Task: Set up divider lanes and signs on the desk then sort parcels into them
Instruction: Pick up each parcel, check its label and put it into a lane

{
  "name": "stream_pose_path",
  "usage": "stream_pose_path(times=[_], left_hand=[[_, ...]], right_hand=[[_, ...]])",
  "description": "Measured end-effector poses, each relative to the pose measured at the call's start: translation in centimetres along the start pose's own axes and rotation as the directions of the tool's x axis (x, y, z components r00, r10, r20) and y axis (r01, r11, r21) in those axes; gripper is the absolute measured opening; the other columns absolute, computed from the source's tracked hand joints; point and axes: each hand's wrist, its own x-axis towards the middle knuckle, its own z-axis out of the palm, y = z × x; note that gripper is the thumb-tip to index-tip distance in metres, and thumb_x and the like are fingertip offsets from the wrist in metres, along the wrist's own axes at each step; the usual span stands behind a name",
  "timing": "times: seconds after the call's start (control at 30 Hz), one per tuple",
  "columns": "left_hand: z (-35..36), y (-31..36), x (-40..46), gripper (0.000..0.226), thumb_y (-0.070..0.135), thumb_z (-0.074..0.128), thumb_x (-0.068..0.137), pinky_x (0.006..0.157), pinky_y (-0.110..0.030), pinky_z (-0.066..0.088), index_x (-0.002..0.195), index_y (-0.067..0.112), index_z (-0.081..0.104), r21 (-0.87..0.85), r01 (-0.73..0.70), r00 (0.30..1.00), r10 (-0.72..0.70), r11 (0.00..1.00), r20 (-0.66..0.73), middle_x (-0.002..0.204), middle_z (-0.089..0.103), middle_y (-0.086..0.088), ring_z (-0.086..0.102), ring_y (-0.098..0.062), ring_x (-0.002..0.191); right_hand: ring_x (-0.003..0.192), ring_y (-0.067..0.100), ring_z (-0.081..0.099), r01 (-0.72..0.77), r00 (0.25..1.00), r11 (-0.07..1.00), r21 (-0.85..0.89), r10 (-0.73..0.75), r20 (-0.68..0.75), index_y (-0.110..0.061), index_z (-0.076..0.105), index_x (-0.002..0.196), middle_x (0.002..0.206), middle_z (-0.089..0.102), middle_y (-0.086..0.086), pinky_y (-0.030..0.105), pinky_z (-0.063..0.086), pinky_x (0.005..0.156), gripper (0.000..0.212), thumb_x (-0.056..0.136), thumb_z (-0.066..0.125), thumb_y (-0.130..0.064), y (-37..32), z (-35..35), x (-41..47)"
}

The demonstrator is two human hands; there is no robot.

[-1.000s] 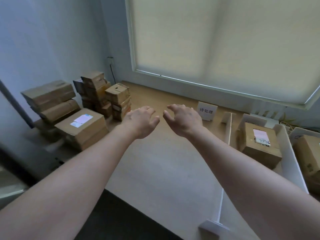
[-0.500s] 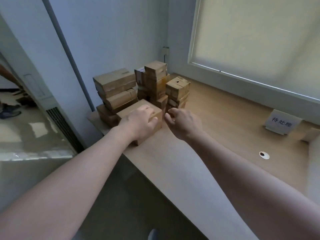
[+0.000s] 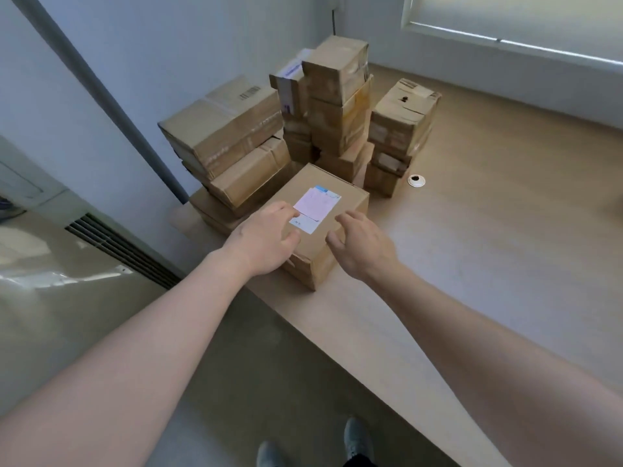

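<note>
A brown cardboard parcel (image 3: 340,203) with a white and pink shipping label on top lies at the desk's near left corner. My left hand (image 3: 266,239) rests over its left top edge with relaxed fingers. My right hand (image 3: 362,246) hovers at its right side, fingers spread and loosely bent, not clearly touching. Behind the parcel stand stacks of more cardboard parcels (image 3: 337,106). No divider or sign is in view.
The wooden desk (image 3: 488,237) stretches right, with a round cable hole (image 3: 416,180) beside the stacks. A wall and dark pole lie left, a vented cabinet (image 3: 118,244) below. My shoes (image 3: 357,439) show on the floor.
The view swung left from the dividers and sign to the parcel stacks. Both hands reached forward and down onto the labelled parcel, which is larger in view now.
</note>
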Motion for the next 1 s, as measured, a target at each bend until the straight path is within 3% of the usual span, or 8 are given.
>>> stream_pose_path(times=[0.1,0.23,0.37,0.47,0.53,0.63,0.9,1.0], left_hand=[[1.0,-3.4,3.6,0.049,0.031,0.05,0.104,0.119,-0.042,0.036,0.152,0.019,0.046,-0.043,-0.073,0.997,0.075,0.996,0.032,0.158,0.042,0.002,0.04,-0.022,0.145],[2.3,-7.5,8.5,0.051,0.031,0.05,0.106,0.123,-0.041,0.027,0.154,0.018,0.043,-0.068,-0.202,0.976,0.207,0.977,0.068,0.16,0.041,-0.002,0.037,-0.024,0.147],[3.6,-11.6,12.7,0.057,0.049,0.038,0.101,0.127,-0.049,0.019,0.156,0.034,0.035,-0.065,-0.303,0.935,0.31,0.951,0.172,0.166,0.028,0.007,0.03,-0.031,0.151],[4.3,-13.7,15.0,0.065,0.065,0.027,0.093,0.125,-0.057,0.019,0.155,0.047,0.025,-0.083,-0.359,0.893,0.368,0.93,0.259,0.169,0.013,0.017,0.024,-0.039,0.153],[4.6,-14.3,15.9,0.062,0.064,0.034,0.097,0.126,-0.057,0.018,0.156,0.049,0.021,-0.086,-0.397,0.859,0.403,0.914,0.315,0.17,0.006,0.018,0.021,-0.041,0.154],[5.1,-14.7,16.5,0.061,0.051,0.049,0.102,0.123,-0.05,0.027,0.158,0.042,0.026,-0.096,-0.439,0.843,0.446,0.893,0.301,0.171,0.003,0.016,0.033,-0.04,0.145],[4.8,-14.2,16.3,0.065,0.053,0.058,0.097,0.116,-0.048,0.038,0.156,0.04,0.034,-0.131,-0.54,0.795,0.555,0.831,0.243,0.17,0.009,0.02,0.041,-0.04,0.135],[4.2,-12.7,15.7,0.064,0.054,0.059,0.096,0.114,-0.049,0.04,0.155,0.041,0.036,-0.122,-0.596,0.766,0.607,0.794,0.209,0.169,0.01,0.022,0.042,-0.04,0.133]], right_hand=[[0.13,0.029,0.052,-0.071,0.997,0.997,0.01,0.071,-0.007,-0.02,0.044,0.149,0.15,0.045,0.004,0.038,0.047,0.089,0.049,0.106,0.04,-0.042,-0.8,2.0,2.4],[0.139,0.033,0.044,-0.193,0.981,0.978,0.077,0.195,-0.009,-0.017,0.038,0.152,0.162,0.029,0.007,0.042,0.043,0.101,0.053,0.105,0.04,-0.041,-1.6,5.2,5.2],[0.14,0.039,0.043,-0.341,0.938,0.929,0.141,0.347,-0.023,-0.019,0.029,0.156,0.171,0.006,0.006,0.043,0.041,0.106,0.059,0.105,0.041,-0.044,-3.0,8.4,7.2],[0.152,0.033,0.028,-0.434,0.893,0.865,0.252,0.45,-0.005,-0.025,0.013,0.162,0.172,-0.009,-0.002,0.044,0.036,0.116,0.084,0.097,0.053,-0.06,-3.9,10.6,7.7],[0.158,0.02,0.01,-0.452,0.879,0.827,0.334,0.477,0.006,-0.027,0.004,0.164,0.171,-0.017,-0.006,0.04,0.027,0.122,0.106,0.087,0.067,-0.064,-4.3,11.5,7.9],[0.158,0.011,0.0,-0.443,0.871,0.811,0.383,0.49,-0.03,-0.026,0.004,0.164,0.171,-0.018,-0.008,0.032,0.02,0.123,0.119,0.078,0.079,-0.061,-4.7,12.0,8.0],[0.158,0.018,0.006,-0.443,0.857,0.801,0.402,0.51,-0.071,-0.026,0.01,0.164,0.171,-0.017,-0.004,0.031,0.02,0.122,0.113,0.081,0.08,-0.056,-4.7,12.2,6.8],[0.158,0.024,0.011,-0.436,0.847,0.799,0.414,0.52,-0.11,-0.027,0.013,0.164,0.171,-0.017,-0.007,0.037,0.022,0.125,0.108,0.083,0.079,-0.055,-4.6,11.3,5.0]])
